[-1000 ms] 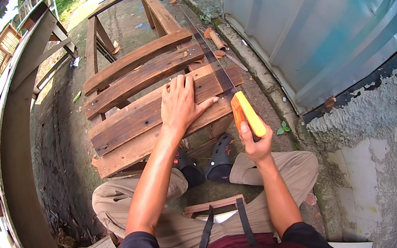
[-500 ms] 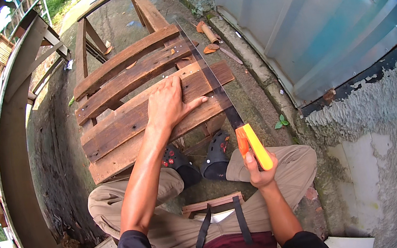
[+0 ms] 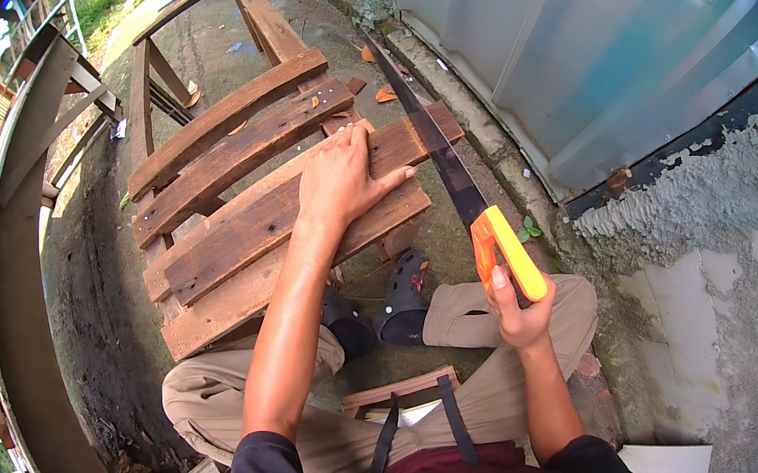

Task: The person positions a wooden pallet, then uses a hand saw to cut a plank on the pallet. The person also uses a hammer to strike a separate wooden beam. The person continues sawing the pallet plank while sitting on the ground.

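My left hand (image 3: 338,180) presses a dark wooden plank (image 3: 239,228) against a slatted wooden frame, its fingers curled over the far edge and its thumb stretched to the right. The plank's right end sticks out past the other slats. My right hand (image 3: 523,311) is closed round the yellow and orange handle (image 3: 521,256) of a handsaw. The dark saw blade (image 3: 460,183) points away from me and crosses the plank near its protruding end. Whether its teeth touch the wood, I cannot tell.
Several brown slats (image 3: 234,150) and two long rails (image 3: 269,21) form the frame before my shoes (image 3: 404,302). A blue-grey metal panel (image 3: 584,47) and a rough wall (image 3: 721,287) stand to the right. A curved board (image 3: 35,310) rises on the left. Dry leaves lie about.
The saw has shifted right, away from the slat ends, toward the plank's protruding end. The dark plank has slid rightward over the slats, with my left hand on it.
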`<state>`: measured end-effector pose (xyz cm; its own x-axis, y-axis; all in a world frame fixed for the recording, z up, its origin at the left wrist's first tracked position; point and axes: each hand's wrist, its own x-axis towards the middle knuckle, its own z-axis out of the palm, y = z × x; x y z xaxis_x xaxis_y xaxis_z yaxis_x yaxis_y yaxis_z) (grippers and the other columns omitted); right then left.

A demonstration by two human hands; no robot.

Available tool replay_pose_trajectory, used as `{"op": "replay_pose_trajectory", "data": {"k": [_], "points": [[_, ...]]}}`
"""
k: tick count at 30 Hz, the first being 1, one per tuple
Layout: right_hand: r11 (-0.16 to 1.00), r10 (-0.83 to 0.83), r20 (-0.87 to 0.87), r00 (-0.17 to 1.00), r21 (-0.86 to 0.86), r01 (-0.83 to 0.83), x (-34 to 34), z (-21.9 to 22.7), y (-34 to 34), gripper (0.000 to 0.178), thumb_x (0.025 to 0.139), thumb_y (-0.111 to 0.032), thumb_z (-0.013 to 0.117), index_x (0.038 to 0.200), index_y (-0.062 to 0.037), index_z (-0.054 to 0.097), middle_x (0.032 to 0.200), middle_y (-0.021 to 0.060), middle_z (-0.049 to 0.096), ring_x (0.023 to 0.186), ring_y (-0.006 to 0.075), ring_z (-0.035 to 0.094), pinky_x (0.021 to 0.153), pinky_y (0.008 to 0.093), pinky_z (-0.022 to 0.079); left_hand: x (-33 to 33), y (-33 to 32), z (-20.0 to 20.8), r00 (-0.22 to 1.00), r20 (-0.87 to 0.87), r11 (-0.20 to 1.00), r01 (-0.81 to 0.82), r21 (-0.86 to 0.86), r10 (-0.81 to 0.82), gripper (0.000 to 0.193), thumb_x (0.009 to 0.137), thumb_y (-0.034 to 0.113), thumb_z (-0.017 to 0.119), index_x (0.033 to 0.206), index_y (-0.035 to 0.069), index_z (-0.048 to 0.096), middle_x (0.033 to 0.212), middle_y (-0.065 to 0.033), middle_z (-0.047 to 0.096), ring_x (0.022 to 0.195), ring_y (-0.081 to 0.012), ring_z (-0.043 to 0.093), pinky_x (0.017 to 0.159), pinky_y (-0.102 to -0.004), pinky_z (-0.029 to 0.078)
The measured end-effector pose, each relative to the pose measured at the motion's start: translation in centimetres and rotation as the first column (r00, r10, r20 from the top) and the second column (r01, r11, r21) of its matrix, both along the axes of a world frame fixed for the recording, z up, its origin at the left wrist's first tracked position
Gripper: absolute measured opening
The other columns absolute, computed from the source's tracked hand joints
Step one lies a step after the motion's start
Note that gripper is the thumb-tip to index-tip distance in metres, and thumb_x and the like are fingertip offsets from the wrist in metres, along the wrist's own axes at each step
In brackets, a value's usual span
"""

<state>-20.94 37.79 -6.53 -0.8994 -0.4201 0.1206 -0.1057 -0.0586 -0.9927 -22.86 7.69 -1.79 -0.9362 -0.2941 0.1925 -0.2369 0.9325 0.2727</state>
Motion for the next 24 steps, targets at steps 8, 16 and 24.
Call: {"op": "replay_pose_trajectory", "data": {"k": [8, 16, 24], "points": [[0.997, 0.026, -0.177, 0.984, 0.076, -0.013, 0.2, -0.9, 1.3, 0.014, 0.092, -0.012, 0.072, 0.091, 0.0019, 0.067, 0.063, 0.0029, 0.057, 0.054, 0.0115, 0.055, 0.053, 0.0284, 0.042, 0.0, 0.5, 0.4, 0.998, 0.038, 0.998, -0.056, 0.017, 0.055, 0.081, 0.081, 0.073, 0.072, 0.112, -0.002, 0.063, 0.103, -0.0227, 0.073, 0.100, -0.0399, 0.072, 0.088, -0.0490, 0.056], [0.993, 0.042, -0.272, 0.961, 0.116, -0.011, 0.5, -1.1, 2.4, 0.013, 0.091, -0.009, 0.071, 0.088, 0.0024, 0.067, 0.063, 0.0055, 0.057, 0.052, 0.0170, 0.057, 0.052, 0.0308, 0.045, 0.0, 0.3, -0.6, 0.997, -0.054, 0.999, -0.046, -0.012, 0.045, 0.080, 0.079, 0.071, 0.076, 0.110, -0.002, 0.064, 0.103, -0.0158, 0.063, 0.108, -0.0343, 0.064, 0.091, -0.0472, 0.051], [0.989, 0.021, -0.089, 0.996, 0.148, -0.008, -2.1, 2.3, -1.3, 0.009, 0.095, -0.006, 0.069, 0.094, 0.0031, 0.070, 0.063, -0.0009, 0.056, 0.053, 0.0062, 0.050, 0.050, 0.0276, 0.039, 0.0, 0.4, -0.7, 0.996, -0.076, 0.998, -0.050, -0.038, 0.047, 0.078, 0.077, 0.068, 0.078, 0.111, -0.001, 0.065, 0.104, -0.0152, 0.063, 0.108, -0.0337, 0.063, 0.092, -0.0464, 0.051]]}}
